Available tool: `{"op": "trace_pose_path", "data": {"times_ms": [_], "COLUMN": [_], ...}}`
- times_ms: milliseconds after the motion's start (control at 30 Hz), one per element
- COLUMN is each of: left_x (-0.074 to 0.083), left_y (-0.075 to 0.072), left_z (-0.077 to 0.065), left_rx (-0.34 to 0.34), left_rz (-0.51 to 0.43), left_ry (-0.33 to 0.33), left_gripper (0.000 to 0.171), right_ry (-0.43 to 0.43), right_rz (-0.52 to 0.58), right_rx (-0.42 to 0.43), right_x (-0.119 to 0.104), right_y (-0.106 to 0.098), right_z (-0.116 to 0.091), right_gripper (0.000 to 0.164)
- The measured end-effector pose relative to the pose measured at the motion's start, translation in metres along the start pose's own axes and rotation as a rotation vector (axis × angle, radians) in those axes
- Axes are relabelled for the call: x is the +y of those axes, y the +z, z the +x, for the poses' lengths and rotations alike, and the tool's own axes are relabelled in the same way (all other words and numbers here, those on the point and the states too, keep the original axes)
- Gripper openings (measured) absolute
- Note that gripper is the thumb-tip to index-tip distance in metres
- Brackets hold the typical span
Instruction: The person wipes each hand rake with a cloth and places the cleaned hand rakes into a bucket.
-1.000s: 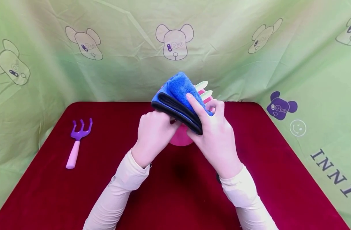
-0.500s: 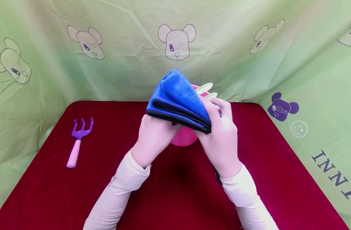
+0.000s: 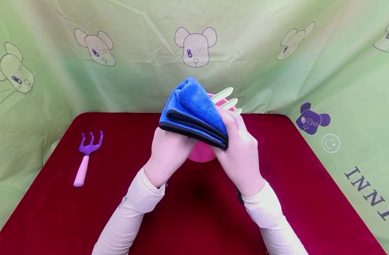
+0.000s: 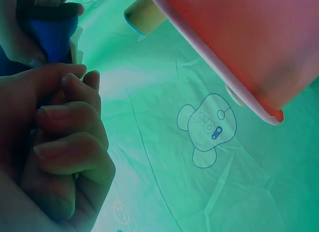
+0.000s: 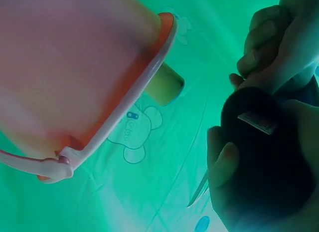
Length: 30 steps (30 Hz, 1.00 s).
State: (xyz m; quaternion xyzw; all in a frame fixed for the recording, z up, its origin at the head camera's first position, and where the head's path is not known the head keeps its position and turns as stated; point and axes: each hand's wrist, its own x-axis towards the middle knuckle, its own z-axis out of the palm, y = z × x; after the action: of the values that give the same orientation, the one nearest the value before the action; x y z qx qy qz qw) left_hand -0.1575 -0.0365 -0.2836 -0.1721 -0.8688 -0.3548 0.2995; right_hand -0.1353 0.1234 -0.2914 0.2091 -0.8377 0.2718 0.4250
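Note:
A folded blue cloth (image 3: 197,104) with black edging is gripped by my right hand (image 3: 237,145), fingers over its right side. In the right wrist view the cloth (image 5: 269,157) looks dark and shows a small pale label. Pale green prongs (image 3: 229,103) of a hand rake stick out beyond the right hand. My left hand (image 3: 172,147), partly under the cloth, is curled into a fist in the left wrist view, round the rake's mostly hidden handle. Below both hands stands a pink bucket (image 3: 202,152), mostly covered by them in the head view.
A purple three-pronged hand fork (image 3: 90,145) with a pink handle lies on the left of the red-covered table (image 3: 86,219). A yellowish cylinder (image 5: 167,87) pokes past the bucket's rim in the right wrist view. Green printed curtains (image 3: 143,53) surround the table.
The cloth has shifted left and its near edge has swung. My right hand's fingers have closed further along it, and more of the green prongs shows.

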Motion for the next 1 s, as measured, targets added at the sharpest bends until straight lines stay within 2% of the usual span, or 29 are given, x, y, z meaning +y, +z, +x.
{"op": "trace_pose_path", "data": {"times_ms": [267,467,667,1000], "left_x": [-0.001,-0.003,-0.005,-0.007], "left_y": [0.001,0.004,0.005,0.007], "left_z": [-0.001,-0.002,-0.003,-0.002], "left_rx": [-0.014,-0.033,-0.029,-0.037], "left_rz": [0.059,0.103,0.162,0.218], "left_ry": [0.037,0.044,0.081,0.109], "left_gripper": [0.023,0.028,0.029,0.031], "right_ry": [0.032,0.103,0.155,0.187], "right_rz": [0.002,0.045,0.048,0.063], "right_rx": [-0.02,-0.086,-0.137,-0.148], "right_x": [0.004,0.007,0.009,0.012], "right_y": [0.001,0.0,-0.001,0.0], "right_z": [0.0,0.001,0.003,0.002], "right_gripper": [0.053,0.052,0.055,0.055]}}
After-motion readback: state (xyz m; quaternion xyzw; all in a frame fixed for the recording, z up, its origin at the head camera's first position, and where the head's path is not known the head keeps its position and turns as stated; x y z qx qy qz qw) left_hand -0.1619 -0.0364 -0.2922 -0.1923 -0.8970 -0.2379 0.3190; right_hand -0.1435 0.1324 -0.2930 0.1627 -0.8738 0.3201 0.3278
